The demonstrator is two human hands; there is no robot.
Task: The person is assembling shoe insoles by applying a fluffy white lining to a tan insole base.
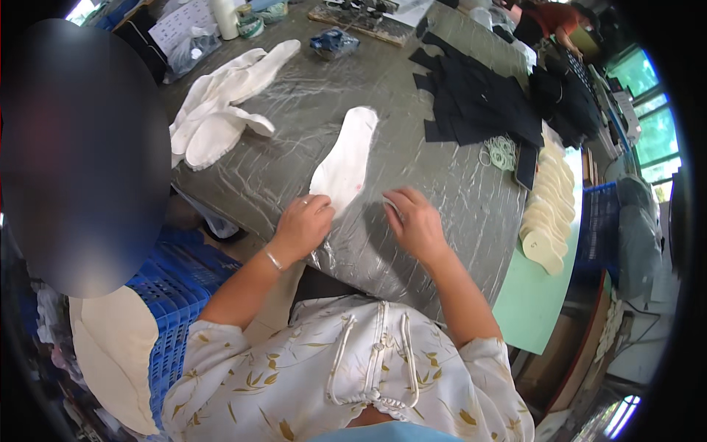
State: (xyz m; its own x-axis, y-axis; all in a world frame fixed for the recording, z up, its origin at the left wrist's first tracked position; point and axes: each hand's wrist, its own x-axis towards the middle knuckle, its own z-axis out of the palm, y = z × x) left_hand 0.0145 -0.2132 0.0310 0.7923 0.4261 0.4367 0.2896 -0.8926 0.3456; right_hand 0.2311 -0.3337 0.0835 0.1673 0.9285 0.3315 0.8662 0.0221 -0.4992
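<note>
A white sole-shaped fabric piece (345,160) lies flat on the table, which is covered in crinkled clear plastic (294,110). My left hand (303,225) rests on the table with curled fingers touching the near end of that piece. My right hand (414,219) sits just to the right, fingers bent around a small pale thing that I can barely see. A ring shows on the left hand and a bracelet on the left wrist.
A heap of white fabric pieces (217,107) lies at the far left. Black cut pieces (475,99) and pale rubber bands (502,152) lie at the right, a row of cream insoles (549,206) beyond. A blue crate (173,295) stands at my left.
</note>
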